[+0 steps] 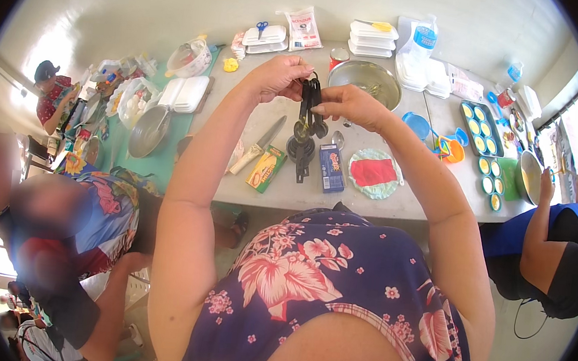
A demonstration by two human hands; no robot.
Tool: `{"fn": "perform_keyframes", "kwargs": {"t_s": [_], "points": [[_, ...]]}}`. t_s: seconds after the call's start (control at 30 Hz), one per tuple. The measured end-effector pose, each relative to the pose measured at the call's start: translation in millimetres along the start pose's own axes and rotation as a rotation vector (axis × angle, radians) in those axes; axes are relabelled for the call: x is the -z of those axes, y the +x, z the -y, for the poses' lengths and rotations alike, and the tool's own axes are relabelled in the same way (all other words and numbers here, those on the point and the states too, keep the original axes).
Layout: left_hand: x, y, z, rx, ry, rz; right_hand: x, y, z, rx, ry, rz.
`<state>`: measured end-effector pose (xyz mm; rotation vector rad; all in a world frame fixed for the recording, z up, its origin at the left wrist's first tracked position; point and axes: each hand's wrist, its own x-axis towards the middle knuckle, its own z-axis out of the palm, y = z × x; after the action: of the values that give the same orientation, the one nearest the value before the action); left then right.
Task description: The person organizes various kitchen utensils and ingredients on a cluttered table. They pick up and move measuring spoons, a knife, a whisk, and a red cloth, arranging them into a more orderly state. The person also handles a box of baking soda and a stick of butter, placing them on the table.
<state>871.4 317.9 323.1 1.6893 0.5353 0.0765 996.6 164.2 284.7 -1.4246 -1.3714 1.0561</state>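
Observation:
A bunch of black measuring spoons (311, 115) hangs upright in front of me, joined at a ring at the top. The fingers of my left hand (283, 79) pinch the ring and upper handles. From the other side, my right hand (352, 106) grips the handles a little lower. Below the spoons, black measuring cups (300, 153) lie stacked on the table. A knife (270, 135) and a yellow-green box (267, 169) lie to their left. To the right are a blue box (331, 169), a metal spoon (338, 139) and a red cloth (373, 172) on a pale green round piece.
Behind my hands stands a steel mixing bowl (380, 77) with a whisk inside. Colourful measuring cups (449, 148) and a muffin tin (482, 128) with filled cups are on the right. A person (546, 249) works at the right; another person (74, 223) is close on my left.

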Motion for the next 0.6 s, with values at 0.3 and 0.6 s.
{"fn": "perform_keyframes", "kwargs": {"t_s": [0.3, 0.6], "points": [[-12.4, -1.6, 3.6, -0.014, -0.067, -0.016, -4.3, -6.3, 9.2, -0.084, 0.020, -0.068], [-13.3, -17.2, 17.4, -0.006, -0.060, 0.092, 4.5, -4.3, -9.5, -0.079, -0.058, -0.005]]}}
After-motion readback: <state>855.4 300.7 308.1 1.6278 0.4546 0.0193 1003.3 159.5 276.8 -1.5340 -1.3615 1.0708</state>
